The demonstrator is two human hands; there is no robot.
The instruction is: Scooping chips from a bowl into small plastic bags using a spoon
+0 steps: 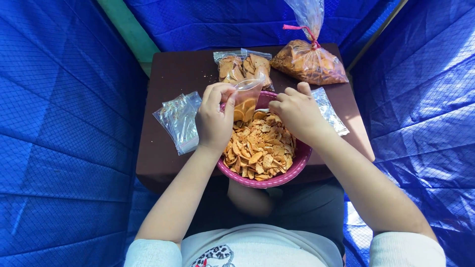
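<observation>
A pink bowl heaped with orange-brown chips rests at the near edge of a small dark brown table. My left hand grips a small clear plastic bag above the bowl's far rim, with a few chips inside it. My right hand hovers over the far right of the bowl with its fingers curled toward the bag's mouth; a pale handle-like piece shows beside them, and what they hold is hidden.
A filled clear bag of chips lies at the table's back. A big tied bag of chips sits at the back right. Empty clear bags are stacked on the left, another empty bag on the right. Blue tarp surrounds everything.
</observation>
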